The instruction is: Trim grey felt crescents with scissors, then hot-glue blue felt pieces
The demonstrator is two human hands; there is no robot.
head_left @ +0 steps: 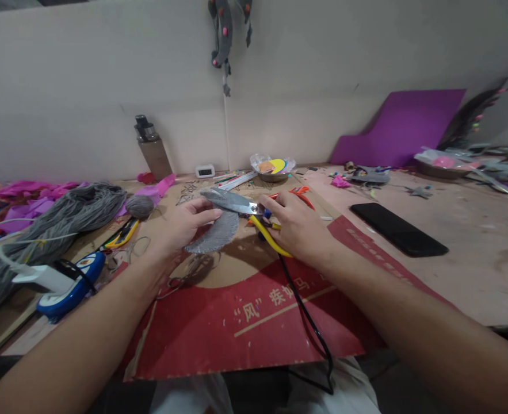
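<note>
Gray felt, a rounded piece (217,233) with stitches along its edge, is pinched between the thumb and fingers of my left hand (184,221). My right hand (290,221) is wrapped round the yellow handles of a pair of scissors (236,202). The metal blades point left, over the top of the felt, and their tips come close to my left fingertips. A thin gray thread (193,270) lies loosely below the felt on the red and brown cardboard (193,333).
Left are gray yarn (90,207), a yarn ball (140,206), a yellow cutter (124,234) and a blue power strip (72,287). A black phone (398,229) lies right. Behind stand a brown bottle (154,155), a small clock (205,171) and a bowl (272,172).
</note>
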